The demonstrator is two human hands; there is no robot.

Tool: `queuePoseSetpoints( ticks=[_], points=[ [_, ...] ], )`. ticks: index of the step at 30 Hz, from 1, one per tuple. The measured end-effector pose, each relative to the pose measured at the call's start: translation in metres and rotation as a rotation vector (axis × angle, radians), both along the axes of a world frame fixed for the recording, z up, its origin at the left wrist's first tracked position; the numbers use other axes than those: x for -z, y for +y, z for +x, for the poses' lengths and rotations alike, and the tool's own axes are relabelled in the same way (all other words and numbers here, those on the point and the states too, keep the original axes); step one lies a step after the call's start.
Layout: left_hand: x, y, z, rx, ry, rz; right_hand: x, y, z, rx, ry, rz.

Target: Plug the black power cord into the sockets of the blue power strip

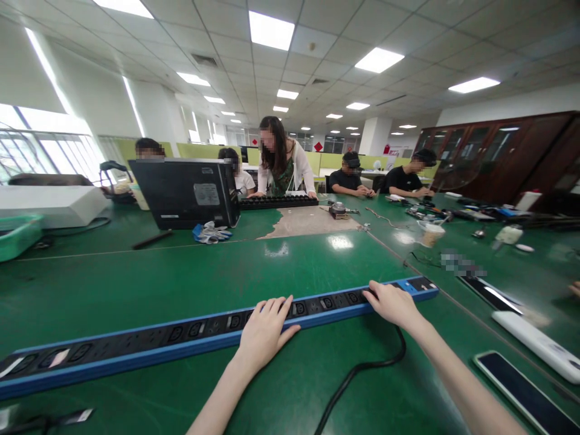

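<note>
A long blue power strip (149, 341) with a black face and several sockets lies slantwise across the green table (149, 278). My left hand (265, 332) lies across the middle of the strip, fingers reaching its far edge and thumb along the near side. Nearer the strip's right end, my right hand (395, 303) is closed over it, fingertips at the far edge and part of the hand hidden from view. A black cable (357, 368) runs from beneath my right hand toward the front of the table.
A black computer case (181, 196) stands at the back left, with gloves (211, 232) beside it. To the right lie a phone (525, 386), a white oblong device (537, 344) and a plastic cup (430, 232). Across the table, one person (287, 163) leans over another long black strip (278, 201); others sit nearby.
</note>
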State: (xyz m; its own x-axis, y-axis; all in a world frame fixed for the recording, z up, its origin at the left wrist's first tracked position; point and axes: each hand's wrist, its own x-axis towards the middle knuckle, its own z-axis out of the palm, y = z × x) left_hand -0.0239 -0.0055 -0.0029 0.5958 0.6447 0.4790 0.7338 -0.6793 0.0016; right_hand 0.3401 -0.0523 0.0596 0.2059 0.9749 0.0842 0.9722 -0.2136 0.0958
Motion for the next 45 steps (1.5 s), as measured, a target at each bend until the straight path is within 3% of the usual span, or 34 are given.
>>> queuePoseSetpoints(
  ticks=[6,17,29,35,39,45],
  points=[
    [0.0,0.002,-0.001,0.014,0.007,-0.015,0.003,-0.005,-0.012,0.089,-0.029,0.067],
    [0.001,0.002,-0.001,0.01,0.009,-0.018,0.01,-0.006,-0.013,0.095,-0.067,0.089],
    [0.0,0.0,-0.001,-0.002,0.022,-0.011,0.019,-0.006,-0.003,-0.041,-0.041,0.291],
    [0.001,0.001,0.0,-0.001,0.019,0.0,-0.003,-0.011,0.035,0.07,0.153,0.438],
    [0.002,0.001,0.0,0.0,0.008,0.004,-0.006,-0.018,0.077,0.119,0.34,0.298],
    [0.004,0.002,0.0,0.01,-0.01,0.021,-0.01,-0.019,0.118,0.135,0.366,0.098]
  ],
)
